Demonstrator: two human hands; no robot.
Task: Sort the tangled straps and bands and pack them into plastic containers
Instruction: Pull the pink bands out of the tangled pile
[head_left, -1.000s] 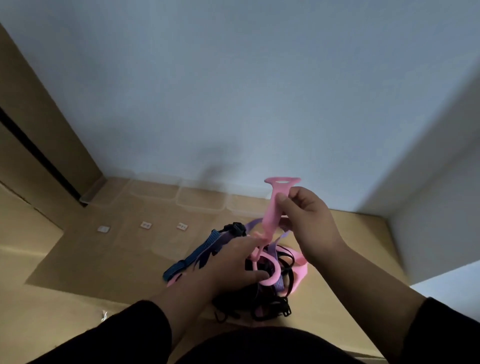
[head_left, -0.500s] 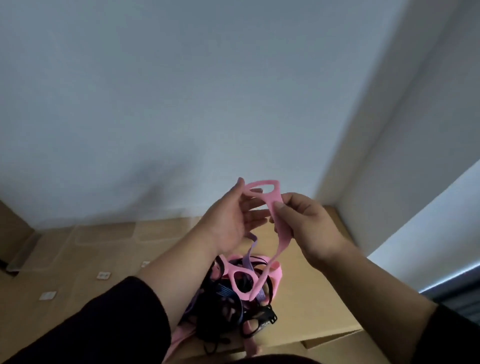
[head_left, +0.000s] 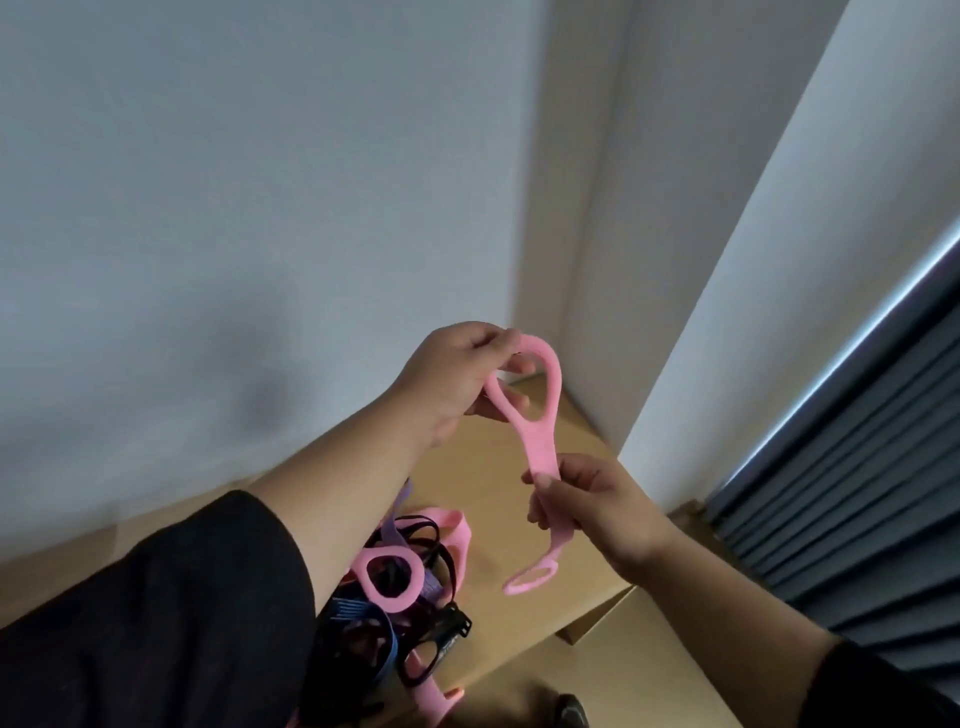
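Above the table (head_left: 566, 447), the pink band (head_left: 540, 447) now hangs free of the tangled pile (head_left: 405, 592), where a second ago it was still caught. Left hand (head_left: 457, 379) pinches its top loop, right hand (head_left: 597, 504) its middle; my guess is it's ready for a container.

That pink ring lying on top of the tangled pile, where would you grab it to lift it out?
Probably by the rim of the pink ring, coming from above. It lies fairly flat on top of the pile of straps with its hole open upward, so a finger can hook through. Both the left hand and right hand are busy holding another pink band.
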